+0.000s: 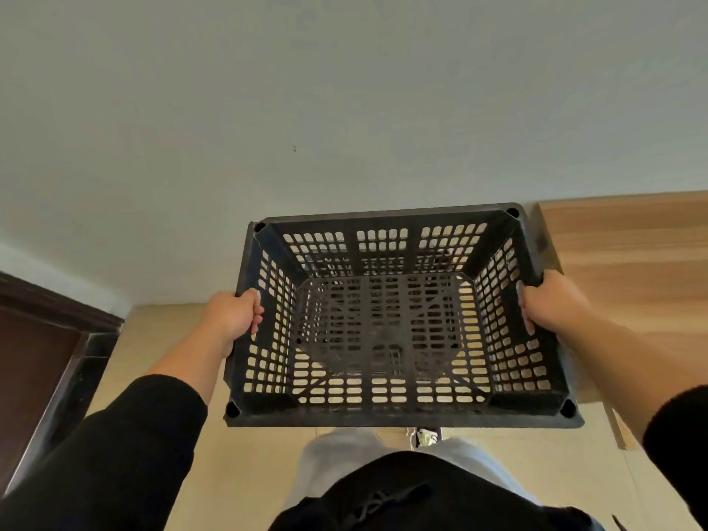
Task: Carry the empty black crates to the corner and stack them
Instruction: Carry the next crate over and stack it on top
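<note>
An empty black crate (387, 413) with perforated walls and floor hangs in front of me, held level above the tan floor. My left hand (233, 316) grips its left rim, fingers curled over the edge. On the opposite side, my right hand (548, 300) clasps the right rim the same way. Through the holes in the crate's floor I see only the tan floor below. Black sleeves cover both forearms.
A pale wall (344, 109) fills the view ahead, close to the crate's far edge. A light wooden panel (632, 262) stands at the right against the wall. A dark brown door and frame (46, 358) sit at the left. Tan floor (161, 339) lies below.
</note>
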### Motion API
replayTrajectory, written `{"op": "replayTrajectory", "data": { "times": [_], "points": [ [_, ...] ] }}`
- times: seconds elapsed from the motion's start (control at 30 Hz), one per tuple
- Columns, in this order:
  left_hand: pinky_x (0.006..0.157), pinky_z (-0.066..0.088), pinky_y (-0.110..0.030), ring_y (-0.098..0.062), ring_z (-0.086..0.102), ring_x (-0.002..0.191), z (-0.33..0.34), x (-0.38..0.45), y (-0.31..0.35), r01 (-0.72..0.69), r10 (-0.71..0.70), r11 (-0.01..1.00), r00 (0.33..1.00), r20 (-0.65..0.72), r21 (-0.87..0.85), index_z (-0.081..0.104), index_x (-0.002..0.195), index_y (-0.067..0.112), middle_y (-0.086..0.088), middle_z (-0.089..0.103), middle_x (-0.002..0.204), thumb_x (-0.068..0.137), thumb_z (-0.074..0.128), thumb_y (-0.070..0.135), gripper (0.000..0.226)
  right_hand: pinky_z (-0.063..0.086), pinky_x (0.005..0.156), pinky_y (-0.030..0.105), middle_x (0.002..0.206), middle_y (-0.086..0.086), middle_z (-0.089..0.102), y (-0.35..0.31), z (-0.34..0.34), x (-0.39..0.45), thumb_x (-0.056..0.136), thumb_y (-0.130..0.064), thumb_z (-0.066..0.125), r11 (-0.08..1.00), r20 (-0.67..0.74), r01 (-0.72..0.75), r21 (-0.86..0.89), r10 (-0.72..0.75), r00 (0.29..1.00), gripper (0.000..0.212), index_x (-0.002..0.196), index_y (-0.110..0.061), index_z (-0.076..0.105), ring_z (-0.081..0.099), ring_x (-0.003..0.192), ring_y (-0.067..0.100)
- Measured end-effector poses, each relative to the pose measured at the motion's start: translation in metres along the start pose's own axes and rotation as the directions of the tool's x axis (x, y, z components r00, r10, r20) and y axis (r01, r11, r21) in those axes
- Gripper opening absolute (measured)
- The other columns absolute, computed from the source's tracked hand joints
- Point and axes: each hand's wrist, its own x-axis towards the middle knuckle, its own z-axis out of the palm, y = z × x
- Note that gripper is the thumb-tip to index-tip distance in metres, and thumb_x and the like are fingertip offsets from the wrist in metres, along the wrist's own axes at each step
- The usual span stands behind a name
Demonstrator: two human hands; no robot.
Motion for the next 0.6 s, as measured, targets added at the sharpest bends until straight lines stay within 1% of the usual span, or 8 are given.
{"op": "replayTrajectory", "data": {
  "times": [0.1, 0.17, 0.23, 0.3, 0.4, 0.47, 0.53, 0.6],
  "points": [
    [0.087, 0.06, -0.046, -0.026, 0.066, 0.081, 0.002, 0.026, 0.018, 0.002, -0.002, 1.0, 1.0, -0.01, 0.008, 0.072, 0.106, 0.003, -0.012, 0.072, 0.091, 0.108, 0.055, 0.03, 0.032, 0.065, 0.071, 0.054, 0.089, 0.018, 0.074, -0.025, 0.005, 0.024, 0.093, -0.032, 0.055, 0.999, 0.016, 0.002, -0.037, -0.002, 1.0, 0.029, 0.104, -0.007, 0.066, 0.074, 0.075, 0.037],
    [0.084, 0.059, -0.044, -0.025, 0.067, 0.083, 0.005, 0.047, 0.029, 0.001, -0.001, 1.0, 1.0, -0.014, 0.015, 0.071, 0.108, 0.005, -0.013, 0.073, 0.094, 0.109, 0.054, 0.032, 0.032, 0.065, 0.075, 0.055, 0.092, 0.018, 0.075, -0.047, 0.008, 0.028, 0.096, -0.033, 0.057, 0.999, 0.02, -0.008, -0.046, 0.009, 1.0, 0.028, 0.104, -0.008, 0.066, 0.074, 0.079, 0.037],
    [0.086, 0.059, -0.045, -0.025, 0.067, 0.085, 0.008, 0.069, 0.038, 0.001, -0.001, 1.0, 1.0, -0.002, 0.021, 0.069, 0.111, 0.006, -0.012, 0.073, 0.095, 0.11, 0.053, 0.032, 0.03, 0.063, 0.078, 0.054, 0.091, 0.017, 0.075, -0.068, 0.014, 0.03, 0.1, -0.029, 0.058, 0.999, 0.007, -0.014, -0.053, 0.014, 1.0, 0.024, 0.104, -0.007, 0.065, 0.073, 0.081, 0.036],
    [0.092, 0.059, -0.049, -0.025, 0.066, 0.084, 0.011, 0.093, 0.043, 0.006, -0.006, 1.0, 1.0, 0.022, 0.023, 0.068, 0.112, 0.005, -0.012, 0.072, 0.093, 0.11, 0.053, 0.031, 0.03, 0.061, 0.078, 0.049, 0.091, 0.017, 0.074, -0.083, 0.021, 0.039, 0.103, -0.026, 0.057, 0.998, -0.005, -0.007, -0.068, 0.006, 1.0, 0.021, 0.106, -0.006, 0.063, 0.073, 0.082, 0.035],
    [0.093, 0.058, -0.05, -0.025, 0.065, 0.083, 0.014, 0.127, 0.052, 0.015, -0.018, 0.999, 0.998, 0.065, 0.033, 0.068, 0.113, 0.004, -0.012, 0.072, 0.093, 0.111, 0.053, 0.031, 0.031, 0.061, 0.083, 0.052, 0.098, 0.016, 0.073, -0.096, 0.035, 0.058, 0.102, -0.03, 0.055, 0.996, -0.032, -0.037, -0.076, 0.034, 0.999, 0.026, 0.115, -0.008, 0.06, 0.073, 0.087, 0.037],
    [0.089, 0.058, -0.047, -0.025, 0.064, 0.082, 0.018, 0.148, 0.057, 0.018, -0.021, 0.999, 0.996, 0.09, 0.043, 0.068, 0.112, 0.004, -0.012, 0.071, 0.093, 0.111, 0.052, 0.031, 0.031, 0.062, 0.084, 0.054, 0.101, 0.015, 0.072, -0.103, 0.045, 0.071, 0.103, -0.032, 0.055, 0.995, -0.039, -0.065, -0.073, 0.063, 0.997, 0.027, 0.119, -0.01, 0.059, 0.072, 0.09, 0.037],
    [0.08, 0.057, -0.043, -0.025, 0.063, 0.079, 0.024, 0.167, 0.062, 0.011, -0.018, 0.998, 0.995, 0.102, 0.065, 0.069, 0.11, 0.005, -0.012, 0.07, 0.091, 0.111, 0.051, 0.031, 0.032, 0.061, 0.086, 0.055, 0.104, 0.014, 0.072, -0.11, 0.053, 0.08, 0.103, -0.033, 0.056, 0.992, -0.054, -0.099, -0.074, 0.095, 0.994, 0.028, 0.122, -0.012, 0.058, 0.072, 0.094, 0.037],
    [0.073, 0.054, -0.039, -0.024, 0.062, 0.076, 0.031, 0.184, 0.065, 0.008, -0.016, 0.997, 0.994, 0.109, 0.074, 0.068, 0.111, 0.004, -0.011, 0.07, 0.09, 0.111, 0.05, 0.032, 0.032, 0.059, 0.085, 0.051, 0.107, 0.015, 0.07, -0.117, 0.059, 0.089, 0.104, -0.031, 0.055, 0.99, -0.068, -0.117, -0.076, 0.112, 0.991, 0.03, 0.126, -0.01, 0.056, 0.07, 0.098, 0.037]
  ]
}}
